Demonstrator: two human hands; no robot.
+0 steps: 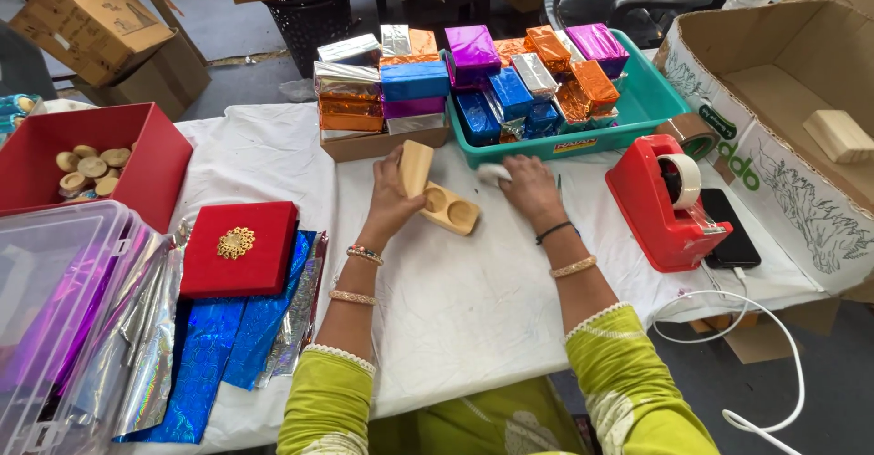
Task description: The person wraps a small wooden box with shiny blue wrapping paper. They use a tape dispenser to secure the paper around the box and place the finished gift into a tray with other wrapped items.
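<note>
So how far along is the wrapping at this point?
Done: many foil-wrapped boxes are stacked on a cardboard lid, with more in the teal tray. In hand: the left hand holds an open wooden box, unwrapped, while the right hand rests by something white. Left: foil sheets lie unused, and the red box holds small wooden pieces.

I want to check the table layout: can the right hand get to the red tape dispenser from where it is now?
Probably yes. The right hand rests on the white cloth beside the red tape dispenser, with only bare cloth between them, and the dispenser's near side is unblocked.
</note>
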